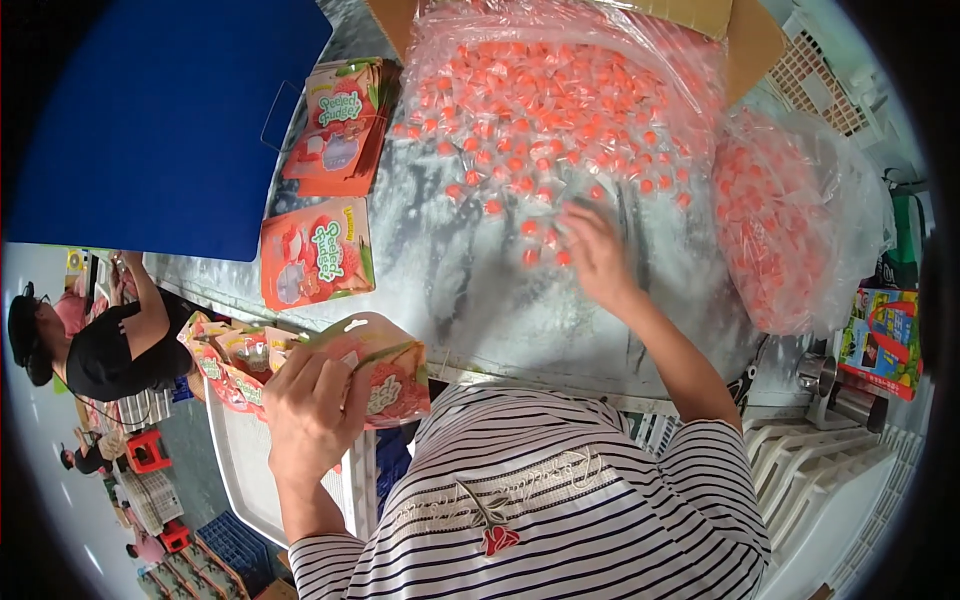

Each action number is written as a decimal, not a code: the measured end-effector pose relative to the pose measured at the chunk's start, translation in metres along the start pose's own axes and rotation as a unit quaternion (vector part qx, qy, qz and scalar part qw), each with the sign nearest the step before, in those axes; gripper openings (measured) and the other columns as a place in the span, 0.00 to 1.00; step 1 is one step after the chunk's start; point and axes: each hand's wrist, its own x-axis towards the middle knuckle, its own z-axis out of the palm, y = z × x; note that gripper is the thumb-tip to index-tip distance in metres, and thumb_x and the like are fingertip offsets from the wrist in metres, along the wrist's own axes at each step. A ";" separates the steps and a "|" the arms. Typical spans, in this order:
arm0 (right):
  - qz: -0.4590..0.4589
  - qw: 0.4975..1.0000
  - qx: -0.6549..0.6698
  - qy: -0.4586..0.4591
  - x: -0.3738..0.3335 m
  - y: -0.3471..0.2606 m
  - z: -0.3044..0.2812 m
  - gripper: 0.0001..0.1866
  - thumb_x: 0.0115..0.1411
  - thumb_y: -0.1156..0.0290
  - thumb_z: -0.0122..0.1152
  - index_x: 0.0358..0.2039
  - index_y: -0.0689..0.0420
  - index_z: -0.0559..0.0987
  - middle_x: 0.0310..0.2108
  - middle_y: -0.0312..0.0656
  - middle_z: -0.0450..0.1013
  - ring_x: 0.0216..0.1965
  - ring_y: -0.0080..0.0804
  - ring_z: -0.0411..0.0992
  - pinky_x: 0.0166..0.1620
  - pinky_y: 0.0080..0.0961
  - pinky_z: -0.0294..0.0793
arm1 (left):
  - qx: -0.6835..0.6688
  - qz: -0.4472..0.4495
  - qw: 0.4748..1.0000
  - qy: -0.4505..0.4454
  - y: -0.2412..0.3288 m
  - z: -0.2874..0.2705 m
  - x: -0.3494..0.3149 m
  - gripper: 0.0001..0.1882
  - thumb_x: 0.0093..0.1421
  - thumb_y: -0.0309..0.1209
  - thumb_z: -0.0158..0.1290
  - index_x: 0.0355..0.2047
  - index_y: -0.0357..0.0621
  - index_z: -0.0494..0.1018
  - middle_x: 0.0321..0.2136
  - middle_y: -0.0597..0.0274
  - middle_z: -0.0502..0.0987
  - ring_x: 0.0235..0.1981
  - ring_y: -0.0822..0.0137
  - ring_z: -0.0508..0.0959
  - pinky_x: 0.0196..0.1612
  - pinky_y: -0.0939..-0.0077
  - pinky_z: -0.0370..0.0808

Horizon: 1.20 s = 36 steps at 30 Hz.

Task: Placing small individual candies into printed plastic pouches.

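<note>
My left hand [312,412] is closed on a pink and green candy pouch [398,372] at the table's front edge. Out over the tabletop, my right hand [602,262] stretches its fingers, partly blurred, beside a few red wrapped candies [545,243]. Beyond it spreads a big heap of the same candies [560,95], spilling from a clear plastic liner. To the left lie a flat pouch [318,255] and, farther back, a stack of pouches [345,120]. Several bulging pouches [232,362] stand just left of my left hand.
A large blue panel [160,120] covers the far left. On the right sits a clear bag of candies [780,225]. Cardboard flaps [755,50] rise behind the heap. Below my left hand is a white tray [235,470]. A person in black [115,350] works at the left.
</note>
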 end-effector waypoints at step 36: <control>-0.017 0.983 -0.141 -0.116 0.002 -0.068 0.065 0.38 0.51 0.48 0.65 0.60 0.48 0.66 0.64 0.54 0.50 0.66 0.59 0.44 0.65 0.61 0.38 | -0.073 0.008 0.996 -0.041 0.009 0.037 -0.011 0.06 0.48 0.25 0.59 0.27 0.40 0.73 0.27 0.58 0.77 0.27 0.59 0.76 0.31 0.67 0.75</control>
